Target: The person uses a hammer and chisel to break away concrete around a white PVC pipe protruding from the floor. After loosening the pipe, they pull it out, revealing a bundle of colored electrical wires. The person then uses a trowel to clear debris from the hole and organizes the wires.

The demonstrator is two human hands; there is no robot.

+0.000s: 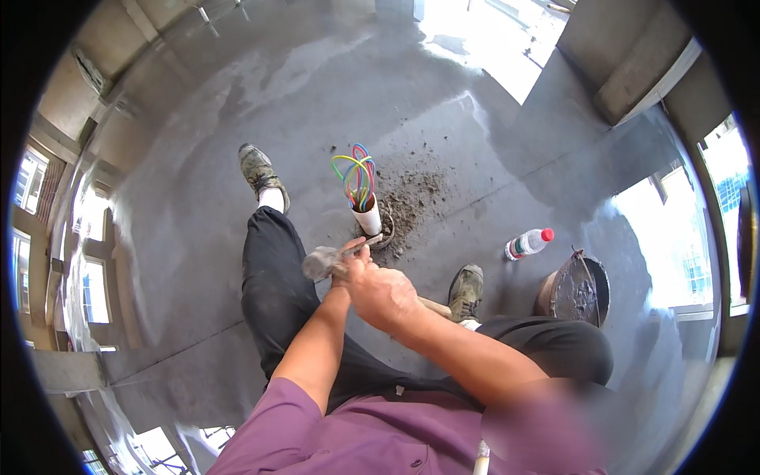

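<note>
Thin looped wires above the white cylindrical plastic pipe were red, blue, yellow and green; right of it, a clear plastic bottle wore a red cap.

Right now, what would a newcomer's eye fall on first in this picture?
Probably the looped wires in bright colours, rising from a white pipe near the picture's centre, with rubble scattered to its right. Next come the blurred hammer head, below and left of the pipe, and the red-capped bottle on the floor, near the bucket.
</note>
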